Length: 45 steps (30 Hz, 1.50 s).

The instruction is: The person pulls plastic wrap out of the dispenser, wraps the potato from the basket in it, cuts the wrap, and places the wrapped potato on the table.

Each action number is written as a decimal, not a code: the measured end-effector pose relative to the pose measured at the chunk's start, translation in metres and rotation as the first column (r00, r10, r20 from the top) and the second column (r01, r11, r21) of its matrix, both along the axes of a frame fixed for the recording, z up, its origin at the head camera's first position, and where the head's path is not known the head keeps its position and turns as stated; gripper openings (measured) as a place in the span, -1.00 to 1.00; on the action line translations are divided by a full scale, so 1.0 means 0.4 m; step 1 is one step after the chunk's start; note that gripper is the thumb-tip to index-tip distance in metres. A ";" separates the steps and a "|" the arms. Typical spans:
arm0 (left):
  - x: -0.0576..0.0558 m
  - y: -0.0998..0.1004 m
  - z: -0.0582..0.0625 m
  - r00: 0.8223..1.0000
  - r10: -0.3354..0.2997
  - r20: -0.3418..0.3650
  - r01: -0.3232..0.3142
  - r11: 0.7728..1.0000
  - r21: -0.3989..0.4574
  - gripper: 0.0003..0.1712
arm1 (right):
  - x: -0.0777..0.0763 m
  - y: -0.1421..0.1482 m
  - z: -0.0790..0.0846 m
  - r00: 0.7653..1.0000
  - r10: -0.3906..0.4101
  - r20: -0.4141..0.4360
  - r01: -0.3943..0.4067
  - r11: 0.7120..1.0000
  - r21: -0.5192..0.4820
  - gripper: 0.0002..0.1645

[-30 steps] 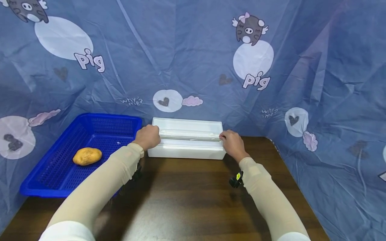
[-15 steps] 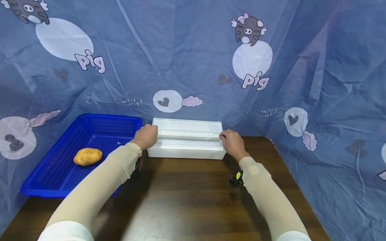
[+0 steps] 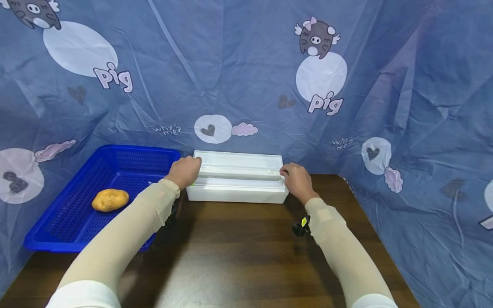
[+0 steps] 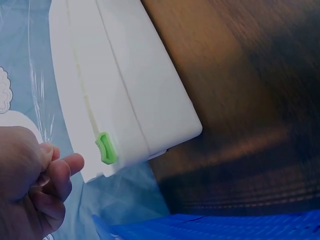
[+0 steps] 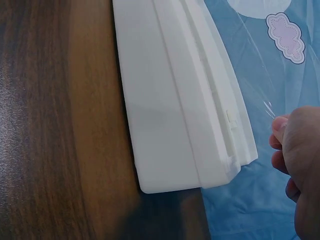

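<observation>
Head view: both hands (image 3: 185,172) (image 3: 298,182) pinch clear film (image 4: 39,100) (white box (image 3: 236,195) close by).

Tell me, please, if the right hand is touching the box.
Apart. The right wrist view shows a strip of blue cloth between the curled fingers of the right hand and the box.

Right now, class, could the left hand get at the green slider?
Probably yes: nothing shows between the left hand and the green slider, though the hand pinches clear film it may need to release.
</observation>
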<state>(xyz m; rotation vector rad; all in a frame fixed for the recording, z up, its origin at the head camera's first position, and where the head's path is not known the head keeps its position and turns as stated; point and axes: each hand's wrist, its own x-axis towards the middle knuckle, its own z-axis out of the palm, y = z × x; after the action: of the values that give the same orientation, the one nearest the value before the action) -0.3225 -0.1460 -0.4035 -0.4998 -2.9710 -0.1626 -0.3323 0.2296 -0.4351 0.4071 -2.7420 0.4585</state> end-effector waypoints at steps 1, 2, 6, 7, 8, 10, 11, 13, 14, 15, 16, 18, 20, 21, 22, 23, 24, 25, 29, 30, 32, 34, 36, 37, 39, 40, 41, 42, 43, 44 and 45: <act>0.001 -0.001 0.002 1.000 0.001 0.002 -0.001 1.000 -0.004 -0.89 | 0.000 0.000 0.002 1.000 0.000 -0.001 0.000 1.000 0.001 -0.87; 0.001 -0.001 0.002 1.000 0.003 0.004 -0.003 1.000 -0.007 -0.89 | 0.000 -0.001 0.003 1.000 0.001 -0.003 -0.001 1.000 0.001 -0.88; -0.002 -0.003 0.004 1.000 0.012 -0.002 -0.012 1.000 -0.013 -0.88 | 0.000 -0.003 0.011 1.000 0.001 -0.018 -0.002 1.000 -0.005 -0.89; -0.003 -0.003 0.004 1.000 0.012 -0.005 -0.012 1.000 -0.015 -0.88 | 0.000 -0.003 0.013 1.000 -0.001 -0.020 0.001 1.000 -0.005 -0.89; -0.004 -0.004 0.004 1.000 0.014 -0.007 -0.014 1.000 -0.016 -0.87 | 0.001 -0.004 0.015 1.000 -0.002 -0.022 0.002 1.000 -0.006 -0.89; -0.004 -0.006 0.004 1.000 0.014 -0.010 -0.014 1.000 -0.016 -0.87 | 0.001 -0.004 0.019 1.000 -0.004 -0.025 0.004 1.000 -0.005 -0.90; -0.004 -0.007 0.004 1.000 0.014 -0.012 -0.014 1.000 -0.014 -0.87 | 0.002 -0.005 0.021 1.000 -0.005 -0.024 0.005 1.000 -0.002 -0.90; -0.006 -0.009 0.005 1.000 0.009 -0.010 -0.009 1.000 -0.012 -0.87 | 0.003 -0.004 0.025 1.000 -0.005 -0.023 0.005 1.000 -0.001 -0.89; -0.006 -0.009 0.006 1.000 0.008 -0.011 -0.008 1.000 -0.010 -0.87 | 0.003 -0.004 0.027 1.000 -0.005 -0.021 0.005 1.000 0.000 -0.89; -0.006 -0.010 0.006 1.000 0.006 -0.010 -0.006 1.000 -0.007 -0.87 | 0.003 -0.004 0.029 1.000 -0.005 -0.020 0.005 1.000 0.001 -0.89; -0.007 -0.010 0.008 1.000 0.003 -0.008 -0.003 1.000 -0.006 -0.87 | 0.004 -0.004 0.031 1.000 -0.006 -0.018 0.006 1.000 0.001 -0.88; -0.006 -0.009 0.011 1.000 -0.001 -0.008 0.001 1.000 -0.007 -0.87 | 0.004 -0.004 0.034 1.000 -0.009 -0.016 0.009 1.000 -0.002 -0.88; -0.005 -0.009 0.015 1.000 -0.003 -0.012 0.003 1.000 -0.004 -0.88 | 0.003 -0.004 0.036 1.000 -0.017 -0.013 0.017 1.000 -0.005 -0.88; -0.004 -0.009 0.017 1.000 -0.004 -0.015 0.004 1.000 -0.004 -0.88 | 0.003 -0.004 0.037 1.000 -0.020 -0.012 0.020 1.000 -0.007 -0.88; -0.003 -0.009 0.019 1.000 -0.006 -0.019 0.006 1.000 -0.002 -0.89 | 0.003 -0.005 0.039 1.000 -0.023 -0.010 0.023 1.000 -0.009 -0.88; -0.002 -0.009 0.021 1.000 -0.007 -0.023 0.007 1.000 0.000 -0.89 | 0.003 -0.005 0.040 1.000 -0.026 -0.008 0.026 1.000 -0.012 -0.88; -0.001 -0.009 0.023 1.000 -0.009 -0.026 0.009 1.000 0.002 -0.90 | 0.002 -0.005 0.041 1.000 -0.028 -0.007 0.028 1.000 -0.014 -0.88; 0.000 -0.010 0.025 1.000 -0.011 -0.029 0.011 1.000 0.003 -0.90 | 0.002 -0.006 0.043 1.000 -0.029 -0.004 0.029 0.999 -0.016 -0.88; 0.003 -0.012 0.031 0.999 -0.014 -0.028 0.015 1.000 0.006 -0.89 | 0.003 -0.005 0.045 1.000 -0.024 -0.011 0.023 1.000 -0.020 -0.89; 0.003 -0.013 0.031 1.000 -0.014 -0.027 0.015 1.000 0.005 -0.89 | 0.002 -0.004 0.045 1.000 -0.022 -0.014 0.021 1.000 -0.019 -0.89; 0.002 -0.014 0.033 1.000 -0.014 -0.028 0.014 1.000 0.007 -0.88 | 0.002 -0.003 0.047 1.000 -0.016 -0.024 0.016 1.000 -0.017 -0.89; 0.001 -0.014 0.033 0.999 -0.012 -0.031 0.012 1.000 0.005 -0.87 | 0.003 -0.002 0.049 0.999 -0.011 -0.030 0.011 1.000 -0.015 -0.89; -0.001 -0.014 0.033 0.999 -0.010 -0.034 0.011 1.000 0.004 -0.86 | 0.004 -0.002 0.052 0.999 -0.006 -0.032 0.006 1.000 -0.015 -0.88; -0.001 -0.014 0.033 0.999 -0.009 -0.036 0.009 1.000 0.003 -0.86 | 0.004 -0.002 0.053 0.999 -0.005 -0.032 0.004 1.000 -0.016 -0.88; -0.002 -0.014 0.034 0.999 -0.008 -0.040 0.008 1.000 0.000 -0.85 | 0.005 -0.003 0.055 1.000 -0.002 -0.030 0.002 1.000 -0.017 -0.87; -0.003 -0.014 0.034 0.999 -0.009 -0.043 0.009 1.000 -0.002 -0.85 | 0.005 -0.002 0.056 1.000 -0.002 -0.030 0.001 1.000 -0.018 -0.87; -0.003 -0.014 0.035 0.999 -0.008 -0.046 0.008 1.000 -0.002 -0.85 | 0.005 -0.002 0.057 1.000 -0.001 -0.030 0.001 1.000 -0.019 -0.87; -0.003 -0.014 0.036 0.999 -0.008 -0.048 0.008 1.000 -0.004 -0.85 | 0.005 -0.002 0.058 1.000 0.000 -0.032 -0.001 1.000 -0.018 -0.86; -0.003 -0.014 0.037 0.999 -0.009 -0.052 0.009 1.000 -0.005 -0.84 | 0.006 -0.002 0.059 0.999 0.001 -0.034 -0.001 1.000 -0.017 -0.86; -0.003 -0.013 0.039 0.999 -0.010 -0.052 0.010 1.000 -0.007 -0.84 | 0.006 -0.001 0.060 0.999 0.001 -0.038 -0.001 1.000 -0.015 -0.87; -0.002 -0.013 0.041 0.999 -0.009 -0.053 0.009 1.000 -0.009 -0.83 | 0.006 -0.001 0.061 0.999 0.002 -0.042 -0.002 1.000 -0.015 -0.87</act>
<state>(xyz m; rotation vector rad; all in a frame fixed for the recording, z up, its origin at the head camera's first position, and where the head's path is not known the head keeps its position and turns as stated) -0.3233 -0.1512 -0.3872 -0.5102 -2.9191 -0.1352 -0.3300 0.2292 -0.4106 0.4110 -2.6965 0.4653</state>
